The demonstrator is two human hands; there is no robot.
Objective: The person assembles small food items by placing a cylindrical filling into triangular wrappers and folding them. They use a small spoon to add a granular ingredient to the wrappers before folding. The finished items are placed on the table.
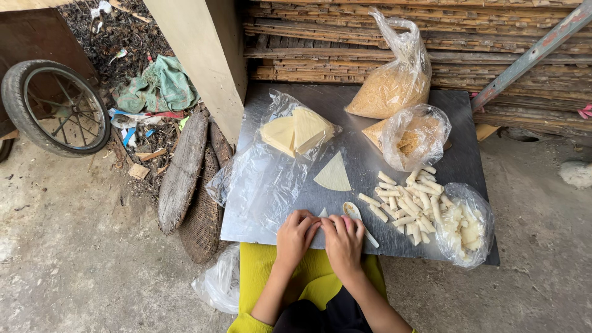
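Note:
My left hand (295, 234) and my right hand (343, 239) lie side by side at the near edge of a grey metal sheet (364, 163), fingers curled over a pale wrapper piece (324, 213) whose tip shows between them. A white spoon (359, 217) rests just right of my right hand. A triangular pale wrapper (333, 174) lies beyond my hands. Further back a clear plastic bag (271, 166) holds a stack of wrappers (295, 131). A pile of small rolled sticks (407, 202) lies to the right.
Two clear bags of golden crumbs (394, 77) (412, 137) stand at the back, and another bag with pale pieces (467, 227) is at the right edge. A bicycle wheel (57, 106), woven baskets (197, 203), a pillar (203, 55) and stacked bamboo (431, 37) surround the sheet.

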